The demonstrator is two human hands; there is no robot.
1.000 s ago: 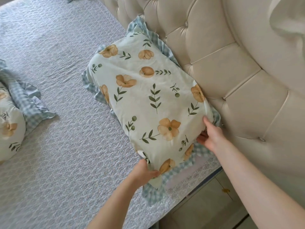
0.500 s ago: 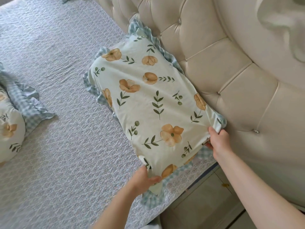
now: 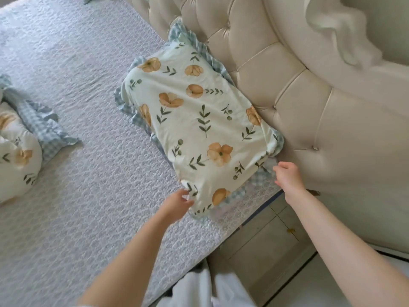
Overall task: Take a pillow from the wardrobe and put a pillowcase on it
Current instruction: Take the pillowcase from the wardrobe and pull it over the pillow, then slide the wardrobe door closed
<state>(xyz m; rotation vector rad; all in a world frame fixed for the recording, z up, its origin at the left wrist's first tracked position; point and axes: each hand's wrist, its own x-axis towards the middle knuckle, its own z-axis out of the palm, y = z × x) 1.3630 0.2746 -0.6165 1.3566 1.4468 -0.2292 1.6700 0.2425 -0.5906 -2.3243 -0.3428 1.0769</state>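
Overhead, head view only. Pillow (image 3: pixel 199 127), already inside its floral pillowcase with a blue gingham frill, lies flat at frame centre on the bed (image 3: pixel 88 196), long edge against the tufted cream headboard (image 3: pixel 298 107). Bed surface: pale lilac-grey quilted cover, textured, running from the upper left to the lower centre of the frame. Second pillow (image 3: pixel 15 147) in matching fabric sits at the left edge, well apart from the first.

Left hand (image 3: pixel 177 204), lower centre: fingers at the pillow's near corner, touching the fabric; motion blur, so whether they pinch it I cannot tell. Right hand (image 3: pixel 287 176), right of centre: fingers loosely curled, just beside the frill at the headboard-side corner, apparently holding nothing.

Lower right: pale floor (image 3: pixel 261 247) beside the bed edge; white garment at bottom centre.
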